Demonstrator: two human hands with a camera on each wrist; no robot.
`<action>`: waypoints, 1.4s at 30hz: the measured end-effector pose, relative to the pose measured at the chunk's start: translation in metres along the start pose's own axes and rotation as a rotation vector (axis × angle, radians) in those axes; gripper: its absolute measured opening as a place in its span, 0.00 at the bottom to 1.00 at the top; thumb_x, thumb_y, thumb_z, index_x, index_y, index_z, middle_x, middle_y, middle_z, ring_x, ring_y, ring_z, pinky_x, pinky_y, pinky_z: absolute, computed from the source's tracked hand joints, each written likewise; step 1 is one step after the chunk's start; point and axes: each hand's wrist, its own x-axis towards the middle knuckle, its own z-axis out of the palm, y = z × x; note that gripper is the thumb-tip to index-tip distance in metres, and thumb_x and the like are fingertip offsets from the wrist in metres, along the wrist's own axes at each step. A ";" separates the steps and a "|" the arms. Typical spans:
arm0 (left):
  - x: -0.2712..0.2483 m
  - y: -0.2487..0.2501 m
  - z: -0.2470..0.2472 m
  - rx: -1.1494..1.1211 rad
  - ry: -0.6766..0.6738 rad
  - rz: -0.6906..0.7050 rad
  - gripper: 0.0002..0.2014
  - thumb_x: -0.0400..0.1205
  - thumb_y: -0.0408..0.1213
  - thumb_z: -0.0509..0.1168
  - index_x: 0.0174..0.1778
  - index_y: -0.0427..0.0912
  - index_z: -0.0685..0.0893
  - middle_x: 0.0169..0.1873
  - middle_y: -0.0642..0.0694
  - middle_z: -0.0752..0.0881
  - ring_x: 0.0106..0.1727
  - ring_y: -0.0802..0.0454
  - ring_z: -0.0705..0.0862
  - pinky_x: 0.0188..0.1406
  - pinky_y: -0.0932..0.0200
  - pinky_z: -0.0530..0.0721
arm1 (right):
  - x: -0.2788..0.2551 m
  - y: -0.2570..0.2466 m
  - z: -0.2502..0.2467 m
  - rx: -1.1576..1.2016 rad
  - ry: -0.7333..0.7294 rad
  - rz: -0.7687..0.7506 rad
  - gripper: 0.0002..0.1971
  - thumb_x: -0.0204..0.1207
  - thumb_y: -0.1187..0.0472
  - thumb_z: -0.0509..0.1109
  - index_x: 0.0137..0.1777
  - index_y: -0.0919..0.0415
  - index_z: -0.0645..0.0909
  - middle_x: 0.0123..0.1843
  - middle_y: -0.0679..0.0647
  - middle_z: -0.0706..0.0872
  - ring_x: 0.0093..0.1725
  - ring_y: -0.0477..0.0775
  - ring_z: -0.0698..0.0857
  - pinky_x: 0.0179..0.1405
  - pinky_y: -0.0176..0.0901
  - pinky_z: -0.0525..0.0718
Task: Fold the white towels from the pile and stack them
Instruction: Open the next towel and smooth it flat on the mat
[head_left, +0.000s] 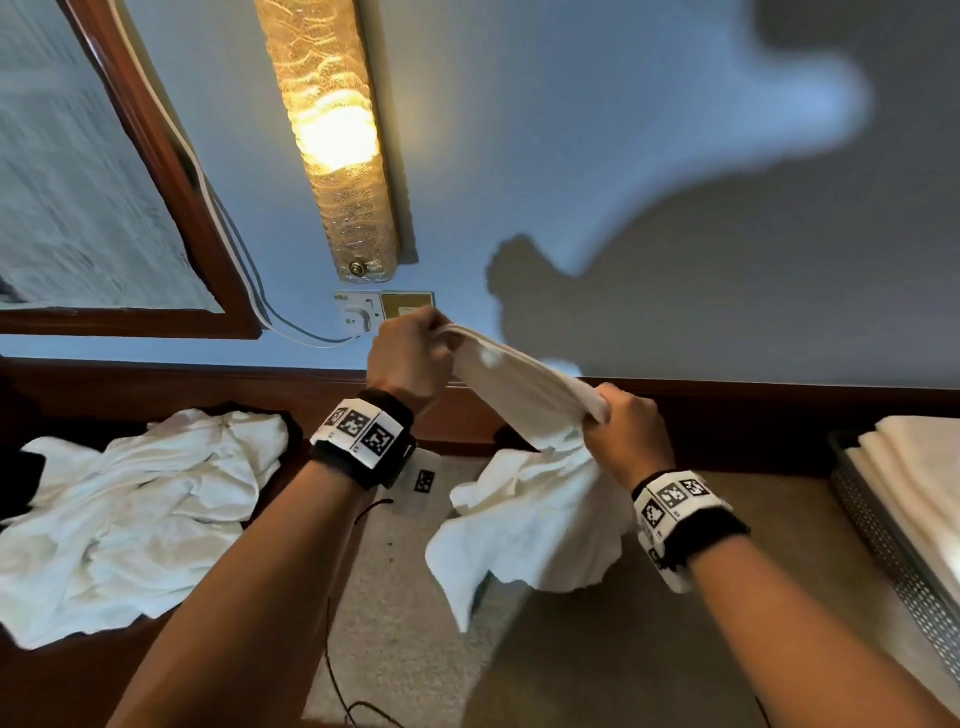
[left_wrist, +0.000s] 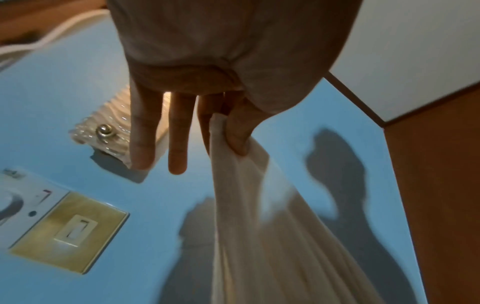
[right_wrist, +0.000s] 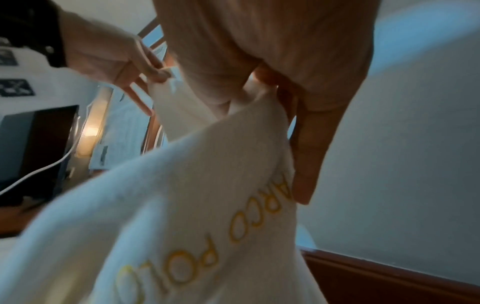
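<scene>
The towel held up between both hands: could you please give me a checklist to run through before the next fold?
1. Left hand pinches the towel edge: ok.
2. Right hand grips the same edge: ok.
3. Edge taut between the hands: ok.
4. Lower part hangs flat: not ok, it is crumpled.
5. Lower corners found: cannot tell.
6. Folded stack in the metal tray is ready to receive it: ok.
</scene>
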 end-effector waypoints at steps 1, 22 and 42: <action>0.002 -0.006 -0.003 -0.043 0.019 -0.017 0.06 0.80 0.31 0.69 0.48 0.41 0.91 0.43 0.41 0.91 0.47 0.43 0.85 0.44 0.59 0.72 | 0.005 0.001 -0.002 0.046 -0.006 0.004 0.03 0.70 0.61 0.68 0.41 0.56 0.83 0.39 0.60 0.88 0.42 0.68 0.85 0.39 0.49 0.79; -0.024 -0.106 0.005 -0.596 0.133 -0.231 0.07 0.86 0.38 0.67 0.42 0.50 0.81 0.35 0.52 0.82 0.38 0.55 0.79 0.43 0.54 0.76 | -0.032 0.072 0.061 -0.046 -0.371 0.287 0.09 0.78 0.62 0.67 0.36 0.50 0.78 0.41 0.58 0.87 0.45 0.66 0.86 0.41 0.46 0.76; -0.049 -0.186 0.056 -0.852 -0.426 -0.489 0.10 0.73 0.34 0.78 0.41 0.28 0.92 0.37 0.35 0.89 0.40 0.43 0.86 0.48 0.45 0.83 | 0.002 0.023 0.109 -0.096 -0.468 0.041 0.04 0.77 0.58 0.74 0.43 0.50 0.89 0.42 0.51 0.91 0.48 0.58 0.89 0.45 0.52 0.86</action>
